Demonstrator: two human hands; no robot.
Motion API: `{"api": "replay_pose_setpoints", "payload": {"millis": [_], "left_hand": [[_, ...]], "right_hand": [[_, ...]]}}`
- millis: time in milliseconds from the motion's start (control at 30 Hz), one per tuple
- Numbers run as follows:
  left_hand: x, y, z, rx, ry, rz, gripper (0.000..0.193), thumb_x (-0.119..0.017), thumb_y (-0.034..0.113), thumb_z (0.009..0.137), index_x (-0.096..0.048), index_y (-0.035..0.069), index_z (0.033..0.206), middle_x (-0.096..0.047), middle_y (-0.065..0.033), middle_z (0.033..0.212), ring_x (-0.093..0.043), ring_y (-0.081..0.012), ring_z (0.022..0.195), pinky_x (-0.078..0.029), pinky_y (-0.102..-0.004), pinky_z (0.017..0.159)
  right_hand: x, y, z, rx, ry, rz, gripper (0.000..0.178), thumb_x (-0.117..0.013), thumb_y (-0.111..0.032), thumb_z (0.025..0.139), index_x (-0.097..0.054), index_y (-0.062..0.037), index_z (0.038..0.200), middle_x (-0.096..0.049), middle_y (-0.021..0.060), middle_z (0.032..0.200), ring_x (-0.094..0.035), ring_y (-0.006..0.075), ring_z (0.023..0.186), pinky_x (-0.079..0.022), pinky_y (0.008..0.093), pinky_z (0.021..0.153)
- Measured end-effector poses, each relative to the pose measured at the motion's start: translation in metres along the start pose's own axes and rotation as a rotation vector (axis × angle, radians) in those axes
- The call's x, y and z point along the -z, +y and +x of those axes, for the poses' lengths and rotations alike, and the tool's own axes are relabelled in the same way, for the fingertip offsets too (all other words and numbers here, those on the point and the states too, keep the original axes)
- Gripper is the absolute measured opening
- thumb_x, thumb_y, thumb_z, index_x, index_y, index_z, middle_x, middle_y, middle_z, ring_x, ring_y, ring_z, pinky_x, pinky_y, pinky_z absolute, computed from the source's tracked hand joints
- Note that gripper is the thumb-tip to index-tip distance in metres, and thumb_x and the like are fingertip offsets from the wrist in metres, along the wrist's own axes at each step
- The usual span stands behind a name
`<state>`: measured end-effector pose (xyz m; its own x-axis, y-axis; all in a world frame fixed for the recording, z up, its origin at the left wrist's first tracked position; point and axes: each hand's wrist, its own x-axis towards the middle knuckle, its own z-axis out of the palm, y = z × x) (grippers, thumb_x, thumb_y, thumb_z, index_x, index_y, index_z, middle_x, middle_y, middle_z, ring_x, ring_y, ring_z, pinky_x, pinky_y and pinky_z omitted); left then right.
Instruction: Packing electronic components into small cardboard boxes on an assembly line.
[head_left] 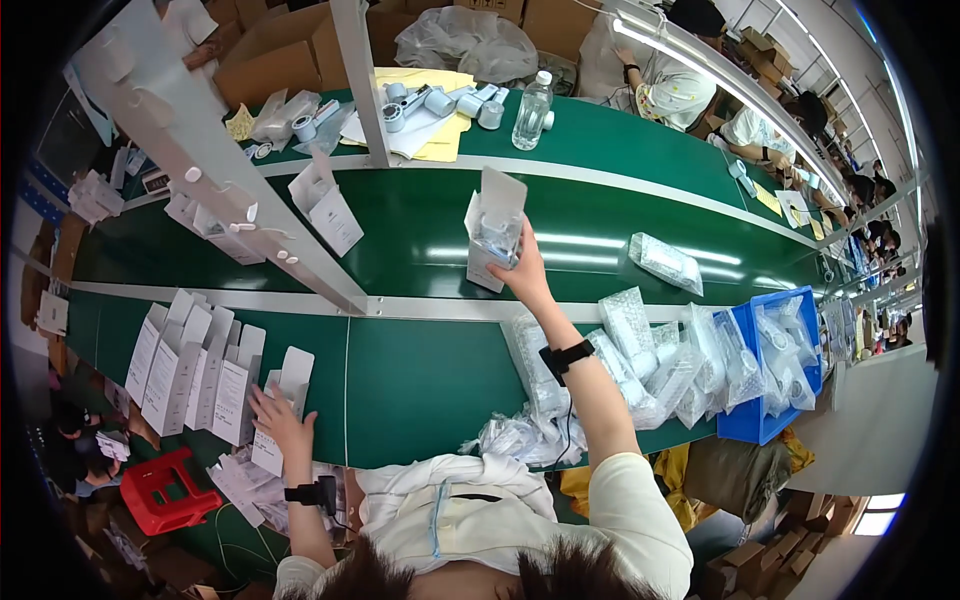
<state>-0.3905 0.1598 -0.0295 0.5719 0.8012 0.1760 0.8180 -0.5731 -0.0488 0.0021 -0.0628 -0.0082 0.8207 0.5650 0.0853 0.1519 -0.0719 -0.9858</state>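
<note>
Over the far belt, my right hand (525, 270) is closed round a white carton (487, 270) with its top flap raised. Something in clear plastic shows in the carton's mouth, partly covered by my fingers. On the near bench at left, my left hand (284, 425) lies with fingers spread against a white open-topped carton (296, 372). Beside that hand stands a row of similar open cartons (190, 375), flaps up. Bubble-wrapped packets (625, 325) are heaped on the bench under my right forearm.
A blue bin (745, 400) of wrapped packets stands at the right end. One bubble-wrapped packet (666, 264) and another open carton (327, 208) sit on the green belt (400, 240). A metal post (240, 190) slants across the left. Beyond are a bottle (533, 112) and co-workers.
</note>
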Motion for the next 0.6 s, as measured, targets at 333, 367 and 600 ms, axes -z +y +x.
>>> {"api": "replay_pose_setpoints", "payload": {"millis": [333, 367, 600], "left_hand": [[0.047, 0.046, -0.016, 0.055, -0.372, -0.250, 0.103, -0.077, 0.018, 0.056, -0.015, 0.009, 0.137, -0.033, -0.0204, 0.122, -0.037, -0.0389, 0.107, -0.034, -0.0495, 0.088], [0.052, 0.059, -0.021, -0.045, -0.394, -0.293, 0.106, -0.078, 0.020, 0.055, -0.013, 0.008, 0.138, -0.032, -0.0206, 0.124, -0.037, -0.0390, 0.107, -0.034, -0.0491, 0.087], [0.042, 0.093, 0.021, -0.053, -1.023, -0.800, 0.102, -0.076, 0.020, 0.062, -0.011, 0.012, 0.139, -0.025, -0.0176, 0.135, -0.029, -0.0343, 0.121, -0.029, -0.0398, 0.099]], "right_hand": [[0.157, 0.053, 0.021, -0.455, 0.158, -1.505, 0.061, -0.058, -0.011, 0.075, -0.034, -0.0064, 0.131, -0.030, 0.0241, 0.134, -0.020, 0.0422, 0.127, -0.028, 0.0593, 0.094], [0.182, 0.064, 0.026, -0.511, 0.230, -1.561, 0.057, -0.055, -0.011, 0.077, -0.035, -0.0069, 0.130, -0.031, 0.0230, 0.134, -0.020, 0.0414, 0.128, -0.027, 0.0600, 0.094], [0.271, 0.114, 0.029, -0.627, 0.021, -1.502, 0.034, -0.052, -0.013, 0.078, -0.051, -0.0069, 0.111, -0.047, 0.0147, 0.119, -0.037, 0.0287, 0.119, -0.026, 0.0598, 0.094]]}}
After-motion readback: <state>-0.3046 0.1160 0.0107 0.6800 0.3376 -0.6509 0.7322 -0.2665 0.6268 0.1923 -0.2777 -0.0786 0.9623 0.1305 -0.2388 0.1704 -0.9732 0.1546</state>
